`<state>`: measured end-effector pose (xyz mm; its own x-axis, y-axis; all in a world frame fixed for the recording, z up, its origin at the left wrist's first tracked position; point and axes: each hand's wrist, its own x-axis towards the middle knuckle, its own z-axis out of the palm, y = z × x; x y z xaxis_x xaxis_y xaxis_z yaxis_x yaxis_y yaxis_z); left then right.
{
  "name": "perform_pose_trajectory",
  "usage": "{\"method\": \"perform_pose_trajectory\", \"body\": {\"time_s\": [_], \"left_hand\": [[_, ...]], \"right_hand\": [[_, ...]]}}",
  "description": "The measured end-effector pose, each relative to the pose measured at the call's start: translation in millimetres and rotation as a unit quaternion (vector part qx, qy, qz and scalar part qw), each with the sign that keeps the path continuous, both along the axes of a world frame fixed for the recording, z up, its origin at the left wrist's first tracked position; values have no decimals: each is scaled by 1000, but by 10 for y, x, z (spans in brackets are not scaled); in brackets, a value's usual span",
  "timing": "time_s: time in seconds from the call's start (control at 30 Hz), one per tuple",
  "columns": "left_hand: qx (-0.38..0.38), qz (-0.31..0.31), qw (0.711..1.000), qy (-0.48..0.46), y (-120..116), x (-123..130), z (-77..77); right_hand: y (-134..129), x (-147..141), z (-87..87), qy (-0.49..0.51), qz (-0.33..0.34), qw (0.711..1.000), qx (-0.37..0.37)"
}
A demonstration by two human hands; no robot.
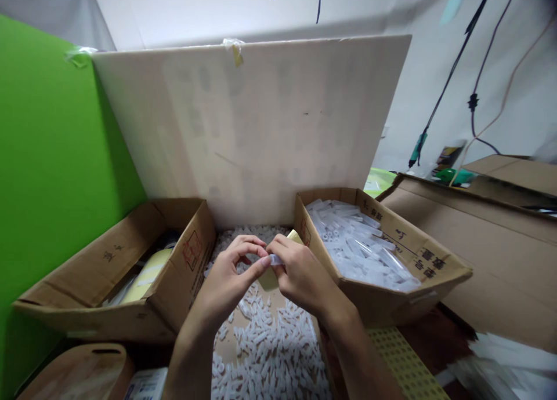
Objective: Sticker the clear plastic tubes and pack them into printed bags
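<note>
Shows loose white bits (278, 345) strewn near, below the hands. Above them, holds a small clear tube (275, 260) sideways between left hand (228, 272) and right hand (302, 275): pinched at its left end by left thumb and forefinger, clamped at its right end under curled right fingers. Shows a yellow piece (268, 280) behind, left box (185, 272), right box (402, 237) of clear tubes (357, 246) and, far, a white board (261, 116).

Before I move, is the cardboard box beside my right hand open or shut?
Open. No lid covers the cardboard box, and the clear plastic tubes inside show from above.
</note>
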<state>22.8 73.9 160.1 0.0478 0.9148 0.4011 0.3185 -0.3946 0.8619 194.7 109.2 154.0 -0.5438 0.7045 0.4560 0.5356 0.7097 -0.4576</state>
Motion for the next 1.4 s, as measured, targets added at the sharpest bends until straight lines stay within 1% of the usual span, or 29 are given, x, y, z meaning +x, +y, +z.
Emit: {"method": "perform_pose_trajectory", "body": {"time_s": [0.27,0.47,0.57,0.63,0.67,0.7,0.87,1.03,1.13,1.27,1.4], "left_hand": [[-25,1,1000,-5,-11,22,0],[-37,15,999,-23,-8,47,-17],[-40,-16,999,-17,-6,9,-16],[-49,-48,998,1,-6,-38,-24],[-51,-53,997,17,-5,-65,-33],[-49,-45,997,35,-2,-91,-46],[-26,56,989,131,36,-190,-123],[-11,99,977,188,62,-191,-158],[-24,101,975,197,81,-169,-187],[-47,87,978,181,142,-153,-264],[-37,73,990,114,217,-112,-399]], "right_hand": [[-13,-6,1,-5,-1,1000,0],[-6,14,13,45,28,998,-24],[-19,22,52,97,51,993,-31],[-42,23,84,124,66,989,-33],[-57,22,98,135,68,988,-34],[-71,22,111,145,66,987,-34],[-100,36,129,188,47,981,-30],[-74,40,94,259,35,965,-24],[-93,12,97,287,41,957,-14],[-128,-62,103,285,46,957,-19],[-190,-177,87,267,63,961,-30]]}}
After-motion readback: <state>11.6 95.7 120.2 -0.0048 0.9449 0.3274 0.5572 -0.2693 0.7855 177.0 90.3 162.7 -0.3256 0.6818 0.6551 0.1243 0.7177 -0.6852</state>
